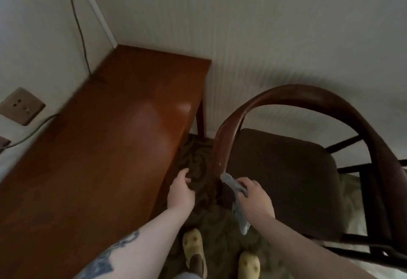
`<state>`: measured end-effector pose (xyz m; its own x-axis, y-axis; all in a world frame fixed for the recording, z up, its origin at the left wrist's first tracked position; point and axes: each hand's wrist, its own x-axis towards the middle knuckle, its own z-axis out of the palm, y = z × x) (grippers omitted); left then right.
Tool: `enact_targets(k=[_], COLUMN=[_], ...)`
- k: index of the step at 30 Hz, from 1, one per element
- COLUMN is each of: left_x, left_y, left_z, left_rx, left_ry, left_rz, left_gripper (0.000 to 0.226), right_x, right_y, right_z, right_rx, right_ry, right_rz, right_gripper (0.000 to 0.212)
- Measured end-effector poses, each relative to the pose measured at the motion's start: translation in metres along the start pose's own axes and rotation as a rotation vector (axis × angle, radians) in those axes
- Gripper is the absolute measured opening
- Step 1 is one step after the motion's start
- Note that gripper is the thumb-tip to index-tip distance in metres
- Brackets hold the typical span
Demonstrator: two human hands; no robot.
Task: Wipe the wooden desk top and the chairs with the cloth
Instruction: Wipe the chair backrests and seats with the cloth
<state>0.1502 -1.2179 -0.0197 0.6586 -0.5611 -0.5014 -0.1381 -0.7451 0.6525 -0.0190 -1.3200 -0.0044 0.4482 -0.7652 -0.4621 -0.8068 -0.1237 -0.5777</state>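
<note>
A reddish wooden desk top runs along the wall on the left. To its right stands a dark wooden chair with a curved armrest rail and a brown padded seat. My right hand grips a pale blue-grey cloth and presses it against the lower end of the chair's near armrest. One end of the cloth hangs down below my wrist. My left hand hovers between desk and chair with fingers loosely curled and holds nothing.
A wall socket and a cable are on the left wall behind the desk. Patterned carpet fills the narrow gap between desk and chair. My feet in yellow slippers stand below.
</note>
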Motion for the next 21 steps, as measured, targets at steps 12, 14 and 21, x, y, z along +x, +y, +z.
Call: enact_targets(k=[12, 14, 21], left_x=[0.033, 0.036, 0.034], left_y=[-0.025, -0.033, -0.038], left_z=[0.013, 0.019, 0.032], left_rx=[0.268, 0.277, 0.185], left_ry=[-0.274, -0.307, -0.273], left_rz=[0.268, 0.239, 0.265], left_gripper=[0.046, 0.046, 0.037], right_x=[-0.014, -0.017, 0.022], right_y=[-0.013, -0.011, -0.015], right_z=[0.066, 0.076, 0.074], right_rx=[-0.235, -0.351, -0.529], right_ry=[0.176, 0.069, 0.036], right_rz=[-0.013, -0.065, -0.254], right_gripper=[0.045, 0.048, 0.056])
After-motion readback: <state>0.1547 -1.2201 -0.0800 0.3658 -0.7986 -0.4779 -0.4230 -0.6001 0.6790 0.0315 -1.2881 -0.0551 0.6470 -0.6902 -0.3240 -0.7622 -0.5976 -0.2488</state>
